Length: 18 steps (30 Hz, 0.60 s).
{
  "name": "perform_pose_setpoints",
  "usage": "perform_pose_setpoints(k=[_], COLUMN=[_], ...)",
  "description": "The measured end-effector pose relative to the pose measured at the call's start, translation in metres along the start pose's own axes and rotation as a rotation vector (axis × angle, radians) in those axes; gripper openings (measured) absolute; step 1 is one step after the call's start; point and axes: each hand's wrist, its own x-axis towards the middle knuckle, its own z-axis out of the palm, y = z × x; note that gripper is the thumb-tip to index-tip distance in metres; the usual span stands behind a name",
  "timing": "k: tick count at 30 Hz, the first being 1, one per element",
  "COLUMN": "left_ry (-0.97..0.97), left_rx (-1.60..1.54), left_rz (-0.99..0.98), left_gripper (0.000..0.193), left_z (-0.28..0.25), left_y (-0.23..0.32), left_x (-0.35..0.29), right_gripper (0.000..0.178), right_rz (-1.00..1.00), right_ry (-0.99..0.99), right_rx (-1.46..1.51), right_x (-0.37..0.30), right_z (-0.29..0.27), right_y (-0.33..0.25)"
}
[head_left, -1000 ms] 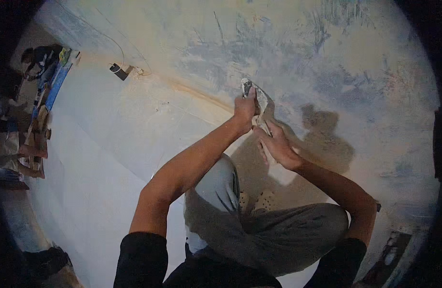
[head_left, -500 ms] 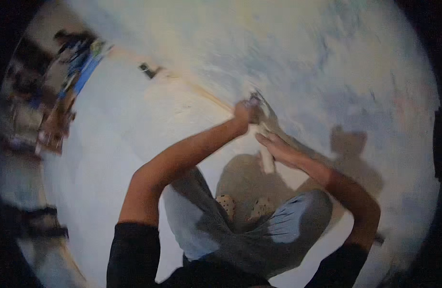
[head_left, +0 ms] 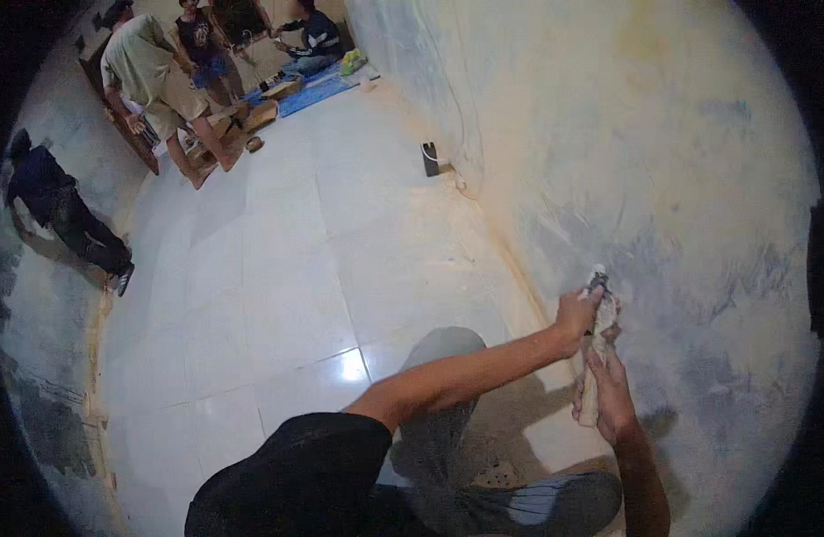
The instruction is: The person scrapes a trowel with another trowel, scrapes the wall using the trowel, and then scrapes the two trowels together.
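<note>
While the head is turning up and leftward compared with a second ago, far more of the room is coming into view: people [head_left: 175, 67] are now showing at the far left end of the white tiled floor [head_left: 277, 268], one standing and bending, others sitting, and one dark-clothed figure [head_left: 58, 210] is leaning at the left wall. Near them, a blue mat [head_left: 309, 94] and brown cardboard boxes [head_left: 255, 116] are lying at the floor's far edge; a small yellow-green packet [head_left: 352, 61] is sitting beside the mat, its markings too small to tell. A dark boxy plug or adapter [head_left: 430, 159] with a white cable is resting where floor meets wall.

The hands themselves are hardly shifting. The left hand [head_left: 577, 315] is gripping the top of a whitish, dust-caked tool [head_left: 600, 309], probably a scraper wrapped in cloth, held against the mottled grey-blue wall [head_left: 680, 224] low down. The right hand [head_left: 609, 394] is closing round its lower handle. Judging from this, work on the same low patch is continuing.
</note>
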Motion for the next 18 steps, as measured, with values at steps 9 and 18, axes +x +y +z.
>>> perform_pose_setpoints(k=[9, 18], left_ry=[-0.176, -0.008], left_rx=[0.025, 0.808], left_rz=[-0.081, 0.004], left_gripper=[0.020, 0.042], left_z=[-0.007, -0.065], left_y=[0.018, -0.042], left_x=[-0.012, 0.026], right_gripper=[0.037, 0.041], right_rz=[0.090, 0.095], right_ry=[0.201, 0.479], right_rx=[0.239, 0.244], right_x=[-0.012, 0.015], right_z=[0.057, 0.070], right_y=[-0.005, 0.037])
